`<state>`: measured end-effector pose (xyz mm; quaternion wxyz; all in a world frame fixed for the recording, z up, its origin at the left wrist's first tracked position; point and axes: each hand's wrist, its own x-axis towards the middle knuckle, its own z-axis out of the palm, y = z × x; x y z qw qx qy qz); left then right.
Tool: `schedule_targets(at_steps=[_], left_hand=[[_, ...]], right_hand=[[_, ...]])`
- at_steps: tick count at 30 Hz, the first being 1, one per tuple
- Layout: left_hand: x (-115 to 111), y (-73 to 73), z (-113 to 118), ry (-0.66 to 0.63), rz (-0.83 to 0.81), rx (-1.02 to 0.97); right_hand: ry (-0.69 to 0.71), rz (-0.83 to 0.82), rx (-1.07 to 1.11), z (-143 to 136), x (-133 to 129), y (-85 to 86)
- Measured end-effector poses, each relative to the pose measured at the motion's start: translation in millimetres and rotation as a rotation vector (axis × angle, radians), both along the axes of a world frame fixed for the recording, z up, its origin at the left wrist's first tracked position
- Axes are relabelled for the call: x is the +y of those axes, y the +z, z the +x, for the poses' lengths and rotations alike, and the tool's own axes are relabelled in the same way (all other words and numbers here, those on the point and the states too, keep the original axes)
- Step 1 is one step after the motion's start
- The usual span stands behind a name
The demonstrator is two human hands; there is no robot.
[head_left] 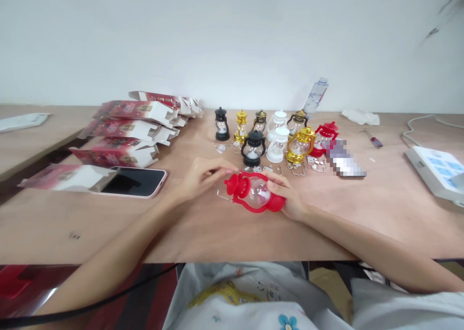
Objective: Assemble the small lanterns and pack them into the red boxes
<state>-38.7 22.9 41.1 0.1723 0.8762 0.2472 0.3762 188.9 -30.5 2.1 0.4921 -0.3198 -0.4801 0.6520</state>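
Note:
A small red lantern [258, 193] with a clear globe lies tilted on its side above the table, its cap pointing left. My right hand [292, 194] is closed around its base. At the cap end, my left hand [203, 176] has its fingertips pinched on the thin wire handle [222, 195], whose bent part sticks out below the fingers. The exact contact at the fingertips is too small to see well. Just beyond my hands stand more lanterns: a black one [253, 149], a white one [277, 145], a gold one [300, 145] and a red one [324, 137].
Wire handles and small flat pieces [295, 168] lie before the lanterns. Red printed boxes [123, 129] are piled at left, beside a phone [134, 181]. At right are a screwdriver [373, 138], a pixelated object [346, 161] and a white device [437, 170]. A bottle [317, 95] stands behind.

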Motion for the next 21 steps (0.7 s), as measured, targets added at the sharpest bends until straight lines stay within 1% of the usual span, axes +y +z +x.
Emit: schedule_targets(at_steps=[4,9,14,17,19,21], left_hand=[[-0.3,-0.8,1.1,-0.016,0.026,-0.033],[0.0,-2.5,1.1,-0.011,-0.013,0.005],[4.6,-2.2,-1.0,0.026,-0.133,0.028],[8.1,-0.3,-3.3,0.005,-0.202,0.067],[9.6,3.0,-4.9,-0.010,-0.267,0.064],[10.1,9.0,-6.0,-0.008,-0.350,0.010]], right_hand=[[0.006,-0.004,-0.008,-0.6,-0.2,-1.5],[0.001,0.009,0.006,0.2,-0.1,-1.6],[-0.021,0.030,0.004,0.6,0.4,-2.9],[-0.014,0.069,-0.043,0.2,0.5,-4.8],[0.019,0.085,-0.051,-0.3,0.0,-5.3],[0.086,0.098,-0.051,-1.2,-0.8,-5.1]])
